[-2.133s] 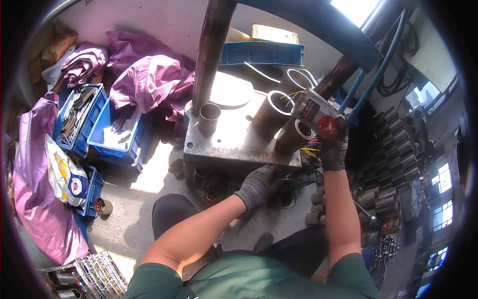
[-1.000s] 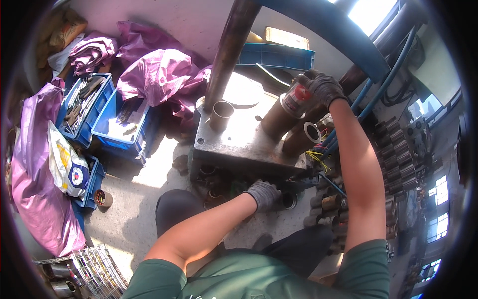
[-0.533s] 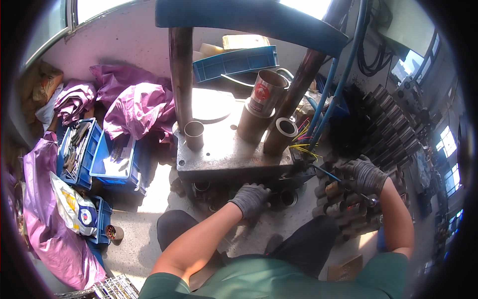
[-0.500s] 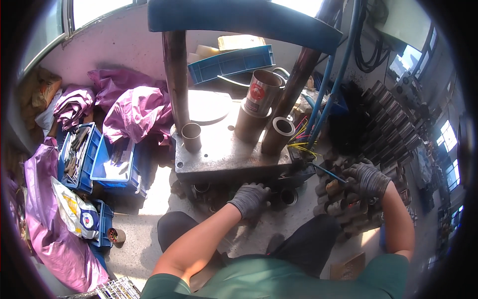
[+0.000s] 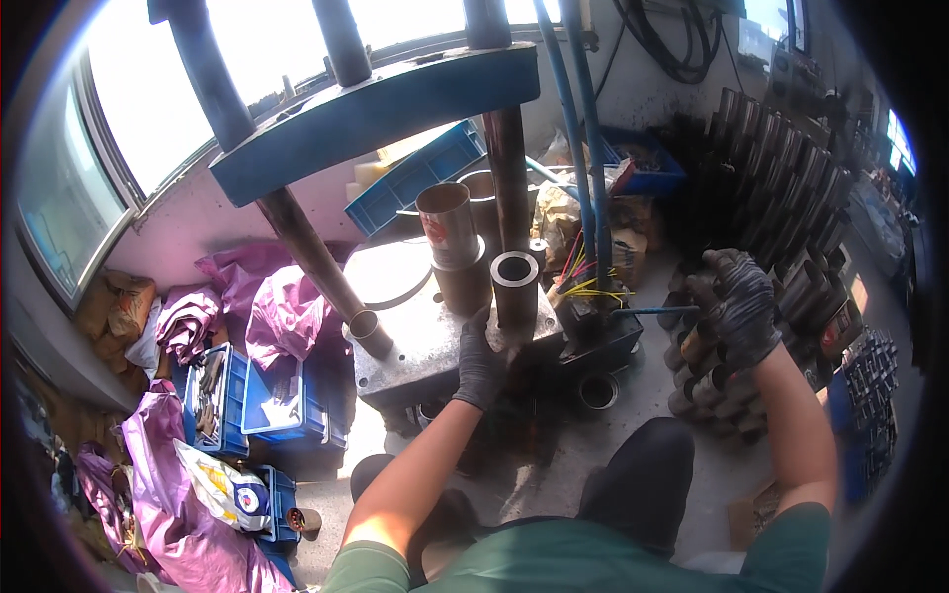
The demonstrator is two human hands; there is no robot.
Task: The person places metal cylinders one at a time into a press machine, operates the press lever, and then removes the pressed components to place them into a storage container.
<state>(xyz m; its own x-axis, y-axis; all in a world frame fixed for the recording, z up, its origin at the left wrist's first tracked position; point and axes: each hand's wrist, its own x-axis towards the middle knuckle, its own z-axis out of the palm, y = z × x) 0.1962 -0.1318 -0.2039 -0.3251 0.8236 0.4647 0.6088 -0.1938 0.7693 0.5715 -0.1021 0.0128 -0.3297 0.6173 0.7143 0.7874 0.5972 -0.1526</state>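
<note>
My left hand (image 5: 476, 368), in a grey glove, reaches over the front edge of a steel press plate (image 5: 410, 358). Its fingers are stretched toward the foot of a dark cylinder (image 5: 463, 287) and hold nothing that I can see. On that cylinder stands a metal sleeve (image 5: 447, 225) with a red mark. Just right of my left fingers rises a thick-walled tube (image 5: 516, 296); a smaller tube (image 5: 370, 334) stands at the plate's left. My gloved right hand (image 5: 746, 311) has curled fingers at the end of a thin blue lever (image 5: 654, 310); its grip is partly hidden.
A blue crossbeam (image 5: 386, 114) spans above the plate on round columns. Stacked metal tubes (image 5: 717, 400) lie at right, below my right hand. Blue crates (image 5: 287, 420) and purple sheeting (image 5: 163, 474) fill the left side. Yellow wires (image 5: 593, 293) stick out beside the lever.
My left hand has moved up from below the plate's front edge to the plate itself. The lever now lies nearly level, with my right hand still at its end. The whole view has shifted and tilted.
</note>
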